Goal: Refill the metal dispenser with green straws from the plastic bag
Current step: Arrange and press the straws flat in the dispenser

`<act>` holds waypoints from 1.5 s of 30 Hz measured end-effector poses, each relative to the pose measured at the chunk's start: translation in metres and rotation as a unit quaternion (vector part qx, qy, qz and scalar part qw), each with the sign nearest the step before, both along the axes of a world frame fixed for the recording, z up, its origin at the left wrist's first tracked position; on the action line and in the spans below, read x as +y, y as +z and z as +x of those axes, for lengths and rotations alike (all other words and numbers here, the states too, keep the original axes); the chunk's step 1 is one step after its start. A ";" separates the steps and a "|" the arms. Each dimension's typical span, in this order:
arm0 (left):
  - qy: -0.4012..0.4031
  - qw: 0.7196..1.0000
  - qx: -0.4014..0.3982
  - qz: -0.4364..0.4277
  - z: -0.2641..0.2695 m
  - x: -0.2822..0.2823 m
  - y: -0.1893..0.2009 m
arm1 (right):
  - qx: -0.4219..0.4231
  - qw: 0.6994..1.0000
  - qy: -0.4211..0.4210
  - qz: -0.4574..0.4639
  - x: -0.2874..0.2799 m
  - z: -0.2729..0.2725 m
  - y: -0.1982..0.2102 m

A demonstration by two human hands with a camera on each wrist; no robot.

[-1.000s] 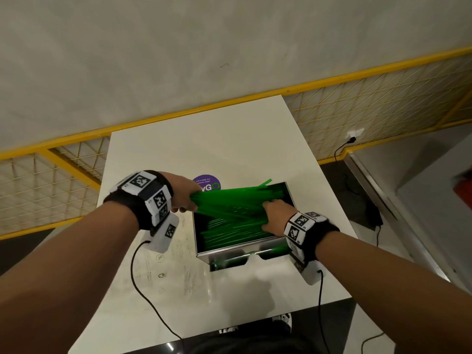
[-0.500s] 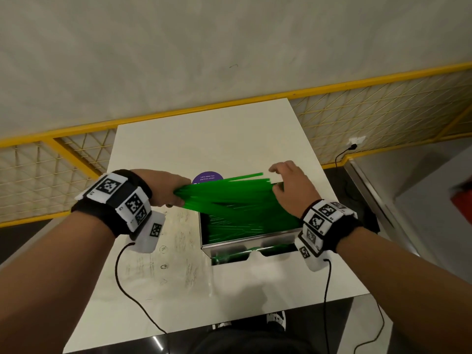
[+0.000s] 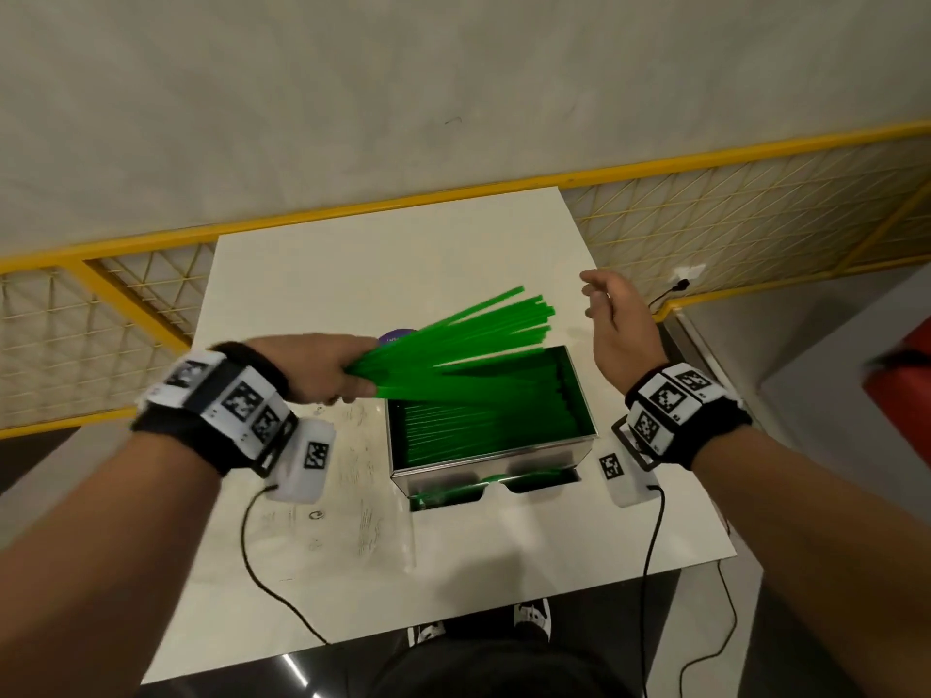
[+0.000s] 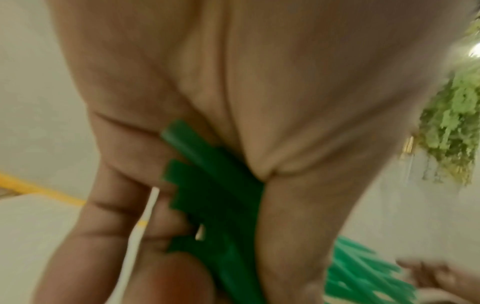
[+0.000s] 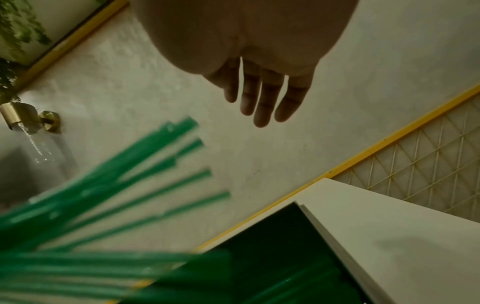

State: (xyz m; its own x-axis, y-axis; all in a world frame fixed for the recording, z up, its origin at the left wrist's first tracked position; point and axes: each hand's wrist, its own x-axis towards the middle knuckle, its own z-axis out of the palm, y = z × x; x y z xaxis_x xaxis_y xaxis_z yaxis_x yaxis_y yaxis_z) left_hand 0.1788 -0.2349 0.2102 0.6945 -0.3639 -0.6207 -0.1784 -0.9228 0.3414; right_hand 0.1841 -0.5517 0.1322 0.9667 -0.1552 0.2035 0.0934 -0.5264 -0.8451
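Observation:
My left hand (image 3: 327, 367) grips one end of a fanned bundle of green straws (image 3: 463, 340), tilted up over the open metal dispenser (image 3: 491, 458). In the left wrist view the fingers (image 4: 116, 205) curl round the straw ends (image 4: 207, 185). The dispenser holds several green straws lying flat (image 3: 483, 425). My right hand (image 3: 612, 319) hovers to the right of the straw tips, fingers straight and holding nothing; the right wrist view shows its fingers (image 5: 262, 96) spread above the straws (image 5: 103, 185) and the dispenser's rim (image 5: 337, 246). No plastic bag is in view.
The white table (image 3: 352, 274) stands against a grey wall with a yellow mesh railing (image 3: 755, 219) behind. A purple sticker (image 3: 395, 337) lies behind the dispenser. Cables hang from both wrists over the table's front edge. A red object (image 3: 902, 380) is at the right.
My right hand has come off the straws and lifted up to the right. My left hand has raised the bundle, which now fans out and tilts upward over the dispenser.

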 end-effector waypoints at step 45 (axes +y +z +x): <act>-0.049 0.990 -0.120 0.061 -0.019 -0.065 -0.142 | 0.215 0.858 0.269 -0.381 0.029 -0.051 -0.048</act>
State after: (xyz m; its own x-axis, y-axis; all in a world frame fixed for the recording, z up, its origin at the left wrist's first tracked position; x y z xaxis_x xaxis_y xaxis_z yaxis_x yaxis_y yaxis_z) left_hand 0.1599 -0.2995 0.0679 0.7925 -0.3689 -0.4856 -0.3312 -0.9290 0.1652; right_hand 0.1329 -0.5229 0.0837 0.8683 0.3562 -0.3451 0.2618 -0.9202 -0.2909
